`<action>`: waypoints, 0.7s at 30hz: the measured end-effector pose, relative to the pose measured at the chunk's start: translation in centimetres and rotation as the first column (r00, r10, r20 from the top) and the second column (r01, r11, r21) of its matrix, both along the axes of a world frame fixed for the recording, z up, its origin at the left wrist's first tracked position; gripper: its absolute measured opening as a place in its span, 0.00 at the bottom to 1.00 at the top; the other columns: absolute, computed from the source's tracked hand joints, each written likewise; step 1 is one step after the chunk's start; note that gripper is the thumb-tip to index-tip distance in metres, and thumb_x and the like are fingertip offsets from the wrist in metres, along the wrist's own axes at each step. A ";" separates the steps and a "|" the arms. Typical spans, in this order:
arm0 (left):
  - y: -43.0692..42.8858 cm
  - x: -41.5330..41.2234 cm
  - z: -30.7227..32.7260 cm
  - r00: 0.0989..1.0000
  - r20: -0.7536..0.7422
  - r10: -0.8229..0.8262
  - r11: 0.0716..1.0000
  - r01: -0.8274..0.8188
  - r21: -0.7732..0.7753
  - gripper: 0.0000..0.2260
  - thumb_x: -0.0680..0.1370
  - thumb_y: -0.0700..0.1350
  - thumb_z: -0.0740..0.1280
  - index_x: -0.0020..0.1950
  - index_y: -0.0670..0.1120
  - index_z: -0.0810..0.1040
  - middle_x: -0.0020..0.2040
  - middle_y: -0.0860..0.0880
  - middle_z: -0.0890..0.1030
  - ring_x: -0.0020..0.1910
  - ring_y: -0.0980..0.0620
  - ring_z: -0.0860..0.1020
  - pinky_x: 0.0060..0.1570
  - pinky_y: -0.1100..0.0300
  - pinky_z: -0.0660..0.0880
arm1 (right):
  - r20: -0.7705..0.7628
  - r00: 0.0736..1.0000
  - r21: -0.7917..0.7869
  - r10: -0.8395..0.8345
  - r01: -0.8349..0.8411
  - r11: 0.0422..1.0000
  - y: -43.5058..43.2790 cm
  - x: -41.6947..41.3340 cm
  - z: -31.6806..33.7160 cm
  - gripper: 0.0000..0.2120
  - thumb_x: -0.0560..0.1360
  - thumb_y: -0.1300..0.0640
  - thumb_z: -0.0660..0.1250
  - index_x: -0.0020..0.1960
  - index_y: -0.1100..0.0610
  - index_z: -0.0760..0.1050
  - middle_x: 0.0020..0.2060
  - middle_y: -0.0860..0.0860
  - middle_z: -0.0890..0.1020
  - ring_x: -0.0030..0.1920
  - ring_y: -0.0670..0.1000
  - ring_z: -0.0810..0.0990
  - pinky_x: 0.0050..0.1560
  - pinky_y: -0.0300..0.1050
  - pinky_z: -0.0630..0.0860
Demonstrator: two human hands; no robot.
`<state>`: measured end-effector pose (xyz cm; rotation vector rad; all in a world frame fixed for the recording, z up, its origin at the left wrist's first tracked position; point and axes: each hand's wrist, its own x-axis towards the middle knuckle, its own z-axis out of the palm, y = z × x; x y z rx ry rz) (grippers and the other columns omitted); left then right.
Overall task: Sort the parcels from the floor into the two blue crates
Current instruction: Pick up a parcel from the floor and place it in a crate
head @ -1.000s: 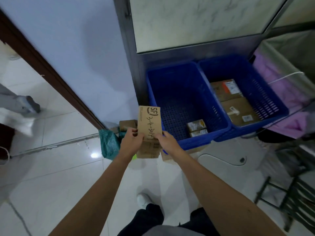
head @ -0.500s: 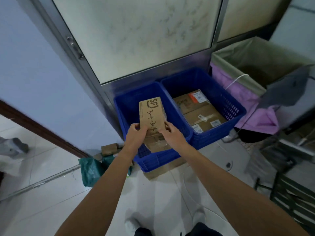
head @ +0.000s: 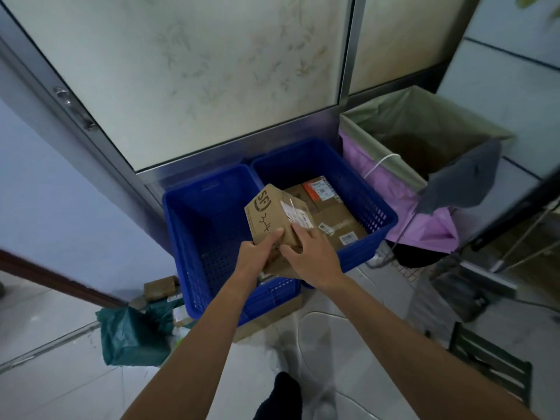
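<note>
Head view, left to right: a green bag parcel (head: 133, 334) and small brown parcels (head: 160, 287) lie on the floor beside the left crate (head: 194, 237), so sorting looks partway done. Over the shared wall between the left crate and right crate (head: 375, 213), the left hand (head: 257, 253) and right hand (head: 312, 256) together grip the lower end of a tilted cardboard parcel (head: 275, 213). Next, I judge, it must clear the rim and go down into one crate; the left crate's floor is mostly bare, the right already holds boxes (head: 336, 216) and is hemmed by the lined bin (head: 424, 122).
</note>
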<state>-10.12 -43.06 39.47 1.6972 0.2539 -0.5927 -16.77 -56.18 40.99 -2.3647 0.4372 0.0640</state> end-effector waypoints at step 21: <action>-8.4 16.2 -2.9 0.982 -0.153 -0.111 0.983 0.086 -0.161 0.24 0.71 0.60 0.72 0.61 0.47 0.82 0.55 0.45 0.85 0.55 0.45 0.82 0.53 0.48 0.81 | -0.071 0.979 0.133 -0.192 0.200 0.971 -12.6 12.0 -4.0 0.31 0.78 0.38 0.60 0.77 0.50 0.61 0.70 0.49 0.71 0.68 0.51 0.71 0.66 0.55 0.72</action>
